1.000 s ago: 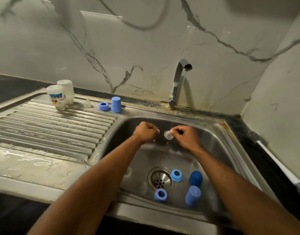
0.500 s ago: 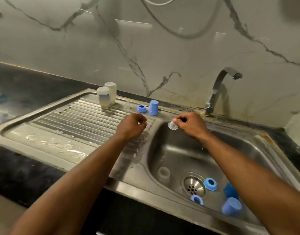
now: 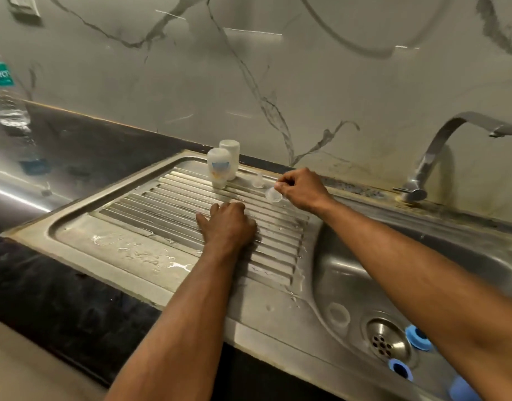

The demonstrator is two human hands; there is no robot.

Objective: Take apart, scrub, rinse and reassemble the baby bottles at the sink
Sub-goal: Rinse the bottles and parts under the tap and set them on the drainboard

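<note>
My right hand [image 3: 304,190] pinches a clear silicone teat [image 3: 273,195] just above the far side of the ribbed drainboard [image 3: 150,215]. A second clear teat [image 3: 258,181] stands on the drainboard right beside it. Two white bottle bodies [image 3: 218,170] stand upside down at the drainboard's far edge. My left hand [image 3: 227,222] rests on the ribs with its fingers loosely curled and holds nothing. In the sink basin [image 3: 350,273] lie a clear teat [image 3: 338,314], two blue screw rings [image 3: 418,337] [image 3: 400,369] and a blue cap [image 3: 463,389] near the drain [image 3: 386,341].
The tap [image 3: 439,149] rises at the back right, with no water running. A clear water bottle [image 3: 3,91] with a green label stands on the dark counter at far left. Water puddles lie on the drainboard's near flat part [image 3: 139,250].
My right hand has carried the teat from over the basin leftwards to the drainboard's far side. My left hand has come down onto the ribs. The view has swung left.
</note>
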